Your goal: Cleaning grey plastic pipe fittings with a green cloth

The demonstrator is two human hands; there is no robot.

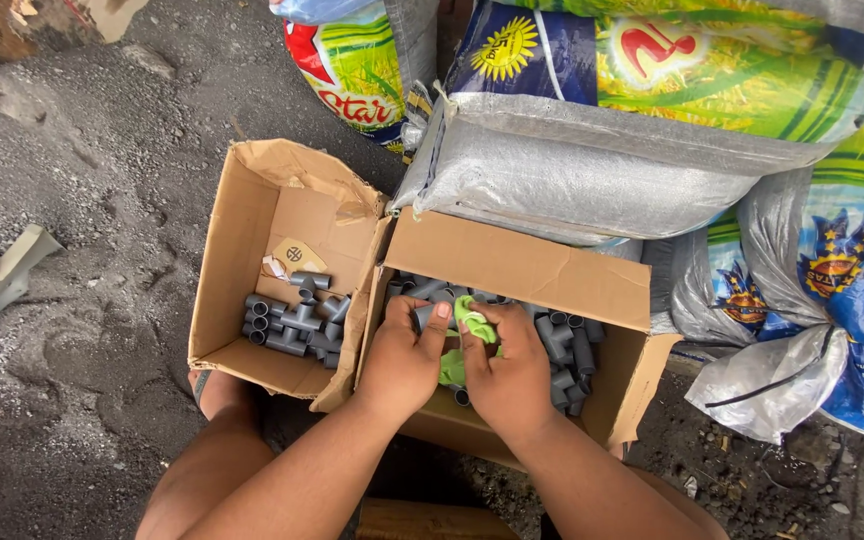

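Two hands work over the right box [512,262]: your left hand [404,352] pinches a grey fitting [423,317], fingers curled shut; your right hand [512,375] closes on a green cloth [474,318]. Judged sound: hold the fitting steady, wipe all round, keep clear of the left box [242,225].

soft, even daylight fills the head view, bright without hard shadows. mild sheen glints off the silver sack [572,170] toward one o'clock. wide-lens bending stretches the edges, most at three and nine o'clock. the centre is sharp; corners soften slightly.
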